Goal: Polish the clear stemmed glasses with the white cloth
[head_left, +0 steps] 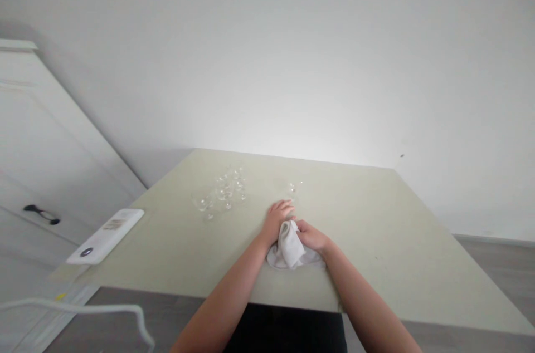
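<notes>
A crumpled white cloth (291, 247) lies bunched at the near side of the table, between my two hands. My right hand (311, 235) is closed on the cloth's upper part from the right. On the left, my left hand (279, 216) curves its fingers against the top of the bundle; what lies inside them is hidden. Just beyond the fingertips stands a small clear stemmed glass (291, 189), apart from the hands as far as I can see. Farther left, several clear stemmed glasses (225, 191) stand in a close group, their outlines faint.
The pale table (376, 241) reaches back to a white wall (292, 63). A long white box-like object (106, 236) lies on its left edge. White cabinet doors with a dark handle (42, 214) stand left; a white curved tube (83, 308) crosses below.
</notes>
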{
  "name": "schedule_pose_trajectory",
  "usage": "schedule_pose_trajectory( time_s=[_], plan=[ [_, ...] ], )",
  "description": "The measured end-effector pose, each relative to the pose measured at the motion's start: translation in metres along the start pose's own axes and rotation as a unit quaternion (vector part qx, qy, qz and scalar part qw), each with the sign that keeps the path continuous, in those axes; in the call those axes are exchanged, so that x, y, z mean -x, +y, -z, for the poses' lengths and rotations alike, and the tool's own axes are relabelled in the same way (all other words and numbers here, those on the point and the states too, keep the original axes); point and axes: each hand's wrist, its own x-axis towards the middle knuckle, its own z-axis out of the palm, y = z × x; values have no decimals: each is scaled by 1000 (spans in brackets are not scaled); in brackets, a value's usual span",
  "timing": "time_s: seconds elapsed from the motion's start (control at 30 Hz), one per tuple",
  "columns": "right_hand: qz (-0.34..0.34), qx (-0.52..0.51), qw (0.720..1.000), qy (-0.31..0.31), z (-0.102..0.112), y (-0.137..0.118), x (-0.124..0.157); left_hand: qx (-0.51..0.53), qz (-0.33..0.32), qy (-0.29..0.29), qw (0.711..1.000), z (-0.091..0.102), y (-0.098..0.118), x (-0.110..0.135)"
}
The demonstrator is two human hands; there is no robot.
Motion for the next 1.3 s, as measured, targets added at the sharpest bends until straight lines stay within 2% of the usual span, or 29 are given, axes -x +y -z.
schedule_pose_trajectory(
  time_s=[0.2, 0.43, 0.73, 0.9, 1.03, 1.3],
  plan=[
    [24, -7, 1000, -8, -1, 3, -3, -91, -4, -34, 995, -13, 0, -6],
    [15, 0, 1000, -8, -1, 5, -4, -142, -3, -33, 989, -18, -1, -7],
    [-12, -1, 1000, 10, 1, 12, -4, -94, 15, -37, 995, -19, 2, -12],
    [-14, -16, 1000, 10, 0, 9, -2, -93, 16, -54, 994, -18, 6, -20],
    [-9, -13, 1000, 2, -1, 5, -1, -89, 10, -88, 992, -15, 7, -23],
    [-10, -59, 997, -38, -1, 5, -1, -84, -12, -120, 989, -19, 2, -29]
  ],
)
